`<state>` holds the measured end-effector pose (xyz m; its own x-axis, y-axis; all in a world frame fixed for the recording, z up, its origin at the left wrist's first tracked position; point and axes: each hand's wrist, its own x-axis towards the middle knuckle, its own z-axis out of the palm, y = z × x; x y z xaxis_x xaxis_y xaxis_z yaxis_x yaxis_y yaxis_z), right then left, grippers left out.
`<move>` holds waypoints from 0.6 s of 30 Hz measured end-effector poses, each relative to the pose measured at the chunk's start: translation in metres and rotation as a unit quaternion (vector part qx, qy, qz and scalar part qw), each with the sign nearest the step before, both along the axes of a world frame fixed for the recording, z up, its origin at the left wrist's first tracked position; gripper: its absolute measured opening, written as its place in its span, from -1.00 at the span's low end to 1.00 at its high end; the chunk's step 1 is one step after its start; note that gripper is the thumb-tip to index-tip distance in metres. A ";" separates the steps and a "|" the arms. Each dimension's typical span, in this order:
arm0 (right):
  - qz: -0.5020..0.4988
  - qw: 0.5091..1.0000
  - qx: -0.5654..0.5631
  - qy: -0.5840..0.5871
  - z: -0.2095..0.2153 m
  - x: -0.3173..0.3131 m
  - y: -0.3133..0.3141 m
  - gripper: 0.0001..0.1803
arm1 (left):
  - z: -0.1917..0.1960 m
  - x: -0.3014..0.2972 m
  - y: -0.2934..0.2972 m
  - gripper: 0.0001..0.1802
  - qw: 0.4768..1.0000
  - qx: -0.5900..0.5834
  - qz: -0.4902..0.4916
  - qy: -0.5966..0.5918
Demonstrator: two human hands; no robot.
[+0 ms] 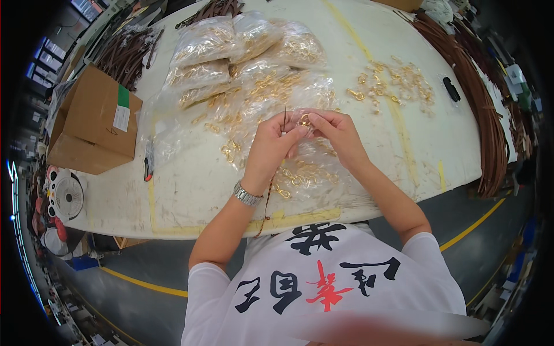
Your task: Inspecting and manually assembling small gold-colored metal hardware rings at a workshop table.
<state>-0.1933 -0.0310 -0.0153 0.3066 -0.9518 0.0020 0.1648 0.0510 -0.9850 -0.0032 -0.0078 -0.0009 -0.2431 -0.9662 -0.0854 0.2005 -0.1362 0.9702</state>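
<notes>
1. Nearest in, the left hand [276,144], a silver metal wristwatch [247,195] on its wrist, is pinching a thin dark brown leather cord [285,117] upright between thumb and forefinger, fingers closed tight on it; the cord's tail is trailing down past the wrist toward the table edge.
2. The right hand [334,131] is meeting it just above the table, fingertips closed on a small gold-coloured metal clasp [304,120] and holding it against the cord's tip.
3. To my eye, threading is going best with the cord tip kept short and stiff, and the clasp's ring held square to it.
4. Directly beneath the hands, loose gold clasps in crinkled clear plastic [300,173] are lying on the white worktable [190,196]; that slippery film could be snagging the dangling cord.
5. Further out, sealed clear bags of gold fittings [208,43] are piling up, with a scattered heap of gold clasps [392,81] to the right.
6. At the left, a brown cardboard box [92,124] is sitting on the table corner; bundles of brown leather cords [485,109] are curving along the right edge, well apart.
</notes>
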 end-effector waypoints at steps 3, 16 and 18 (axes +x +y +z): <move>-0.012 0.997 0.048 -0.052 0.004 -0.001 0.000 -0.62 | 0.007 0.000 0.001 -0.71 1.000 -0.006 0.012 -0.028; -0.088 0.984 0.087 -0.128 -0.001 -0.010 -0.005 -0.65 | 0.007 0.006 -0.005 -0.76 0.988 -0.048 0.066 -0.134; -0.095 0.985 0.081 -0.123 0.004 -0.012 -0.003 -0.66 | 0.010 0.008 -0.007 -0.76 0.989 -0.059 0.082 -0.110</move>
<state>-0.2048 -0.0343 -0.0110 0.1332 -0.9857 -0.1030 0.4186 0.1501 -0.8957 0.0045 -0.0148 0.0088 -0.0695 -0.9976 -0.0036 -0.0064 -0.0031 1.0000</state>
